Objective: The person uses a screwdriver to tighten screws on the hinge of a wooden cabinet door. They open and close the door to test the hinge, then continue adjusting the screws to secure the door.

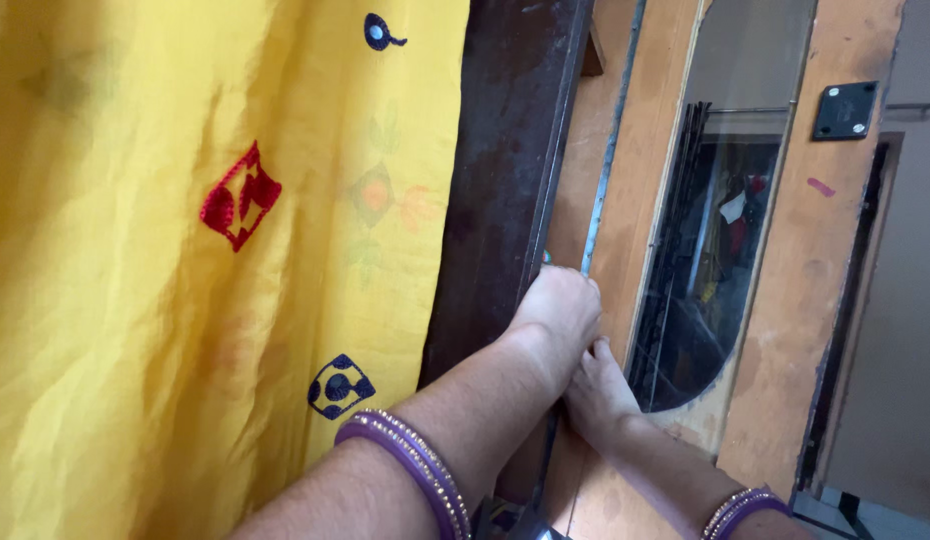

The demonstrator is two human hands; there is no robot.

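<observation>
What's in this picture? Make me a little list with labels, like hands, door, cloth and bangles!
left hand: closed around something at the edge of the dark door panel
right hand: just below the left, resting on the wooden frame
held thing: hidden, cannot tell
cloth: yellow, with red and blue stitched shapes, hanging at the left
mirror: long, rounded bottom, set in the wood
bangles: purple, on both wrists
</observation>
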